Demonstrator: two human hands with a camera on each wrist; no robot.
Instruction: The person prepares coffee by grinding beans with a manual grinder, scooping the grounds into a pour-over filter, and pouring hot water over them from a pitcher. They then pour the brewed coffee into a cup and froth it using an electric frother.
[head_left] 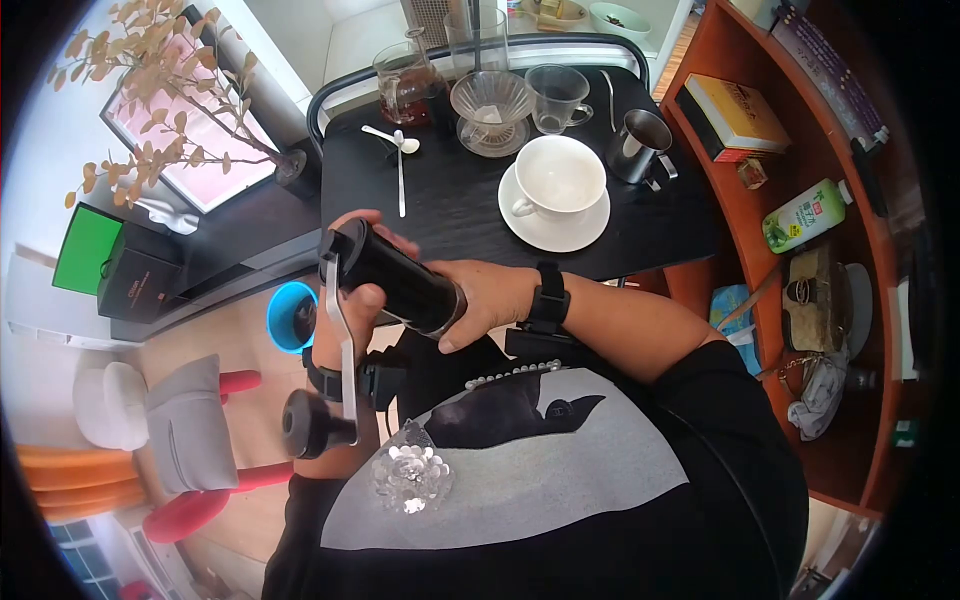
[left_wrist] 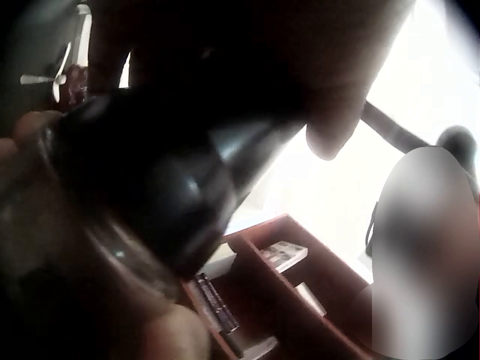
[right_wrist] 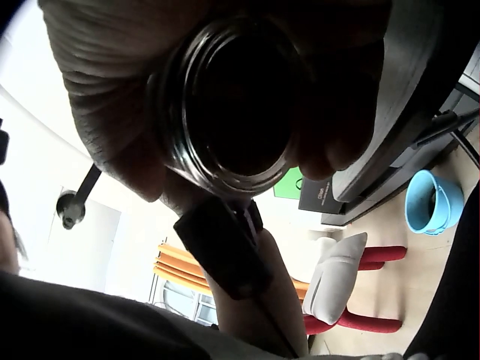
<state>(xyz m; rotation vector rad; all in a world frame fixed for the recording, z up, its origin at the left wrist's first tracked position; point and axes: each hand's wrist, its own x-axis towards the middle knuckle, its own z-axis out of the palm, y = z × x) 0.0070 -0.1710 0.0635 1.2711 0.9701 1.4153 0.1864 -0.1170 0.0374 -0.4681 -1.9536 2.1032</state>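
A black hand coffee grinder is tilted in front of the chest, held between both hands. My left hand grips its body near the top, the thumb across the front. From that end its metal crank hangs down to a black knob. My right hand holds the lower end, fingers around the clear jar, whose round base faces the right wrist camera. Beyond the hands, a white cup stands on a white saucer.
On the black table stand a glass dripper, a glass cup, a glass pot and a steel pitcher. Two spoons lie at the left. A wooden shelf borders the right; a blue bucket is below left.
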